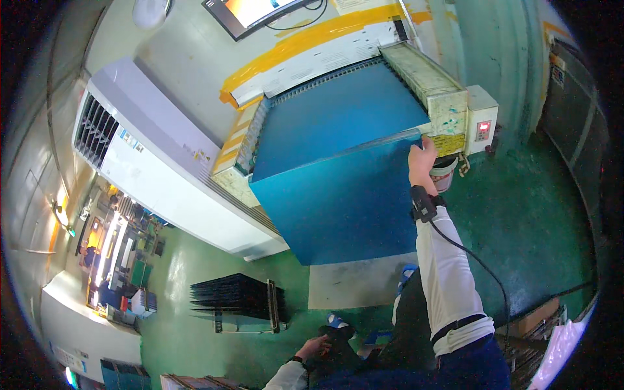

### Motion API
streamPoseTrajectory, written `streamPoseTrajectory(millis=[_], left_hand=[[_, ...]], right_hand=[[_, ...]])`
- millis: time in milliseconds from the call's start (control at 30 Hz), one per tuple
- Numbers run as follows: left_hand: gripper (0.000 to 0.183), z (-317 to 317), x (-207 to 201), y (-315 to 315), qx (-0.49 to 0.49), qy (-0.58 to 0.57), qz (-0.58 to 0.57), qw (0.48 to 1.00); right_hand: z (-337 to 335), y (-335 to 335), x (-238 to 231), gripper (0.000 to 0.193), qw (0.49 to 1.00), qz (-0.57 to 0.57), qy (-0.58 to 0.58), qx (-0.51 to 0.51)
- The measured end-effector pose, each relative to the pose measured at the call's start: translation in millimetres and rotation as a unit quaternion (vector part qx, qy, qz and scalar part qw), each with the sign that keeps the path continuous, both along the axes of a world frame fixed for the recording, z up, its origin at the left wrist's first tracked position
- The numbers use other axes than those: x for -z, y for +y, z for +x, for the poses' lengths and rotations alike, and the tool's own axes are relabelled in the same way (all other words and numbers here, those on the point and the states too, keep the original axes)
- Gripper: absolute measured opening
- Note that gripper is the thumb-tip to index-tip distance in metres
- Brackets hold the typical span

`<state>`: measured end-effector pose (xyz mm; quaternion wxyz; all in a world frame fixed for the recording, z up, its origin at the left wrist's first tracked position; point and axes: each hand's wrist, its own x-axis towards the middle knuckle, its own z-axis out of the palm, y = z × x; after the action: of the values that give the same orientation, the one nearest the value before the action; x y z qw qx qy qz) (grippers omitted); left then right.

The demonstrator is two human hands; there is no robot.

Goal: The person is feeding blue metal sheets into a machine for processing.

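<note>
A large blue sheet (351,201) slants down in front of the machine, and my right hand (422,162) grips its upper right corner, thumb and fingers closed on the edge. Behind it, a second flat blue surface (338,110) lies between the machine's two side rails, its near edge meeting the held sheet. My left hand (314,348) is low, beside my dark trouser leg, well away from the sheet. Its fingers look loosely bent, but they are too small and blurred to show whether they hold anything.
A control box (482,127) with a red display sits right of the machine, a bucket (443,174) below it. Left stands a tall white air conditioner (175,175). A rack (273,305) of dark stacked sheets is on the green floor. A pale mat (354,283) lies by my feet.
</note>
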<state>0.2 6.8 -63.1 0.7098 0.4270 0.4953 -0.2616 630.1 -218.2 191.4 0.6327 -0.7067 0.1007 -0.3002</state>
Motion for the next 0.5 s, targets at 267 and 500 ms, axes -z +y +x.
streamPoseTrajectory(millis=[267, 500], left_hand=[[0.042, 19, -28, -14, 0.054, 0.024, 0.057, 0.997], [0.042, 11, -24, -12, 0.045, -0.003, 0.057, 0.997]], right_hand=[[-4, -17, -1, 0.046, 0.999, -0.009, 0.008, -0.052], [-21, -18, -13, 0.041, 0.998, -0.044, 0.025, -0.043]])
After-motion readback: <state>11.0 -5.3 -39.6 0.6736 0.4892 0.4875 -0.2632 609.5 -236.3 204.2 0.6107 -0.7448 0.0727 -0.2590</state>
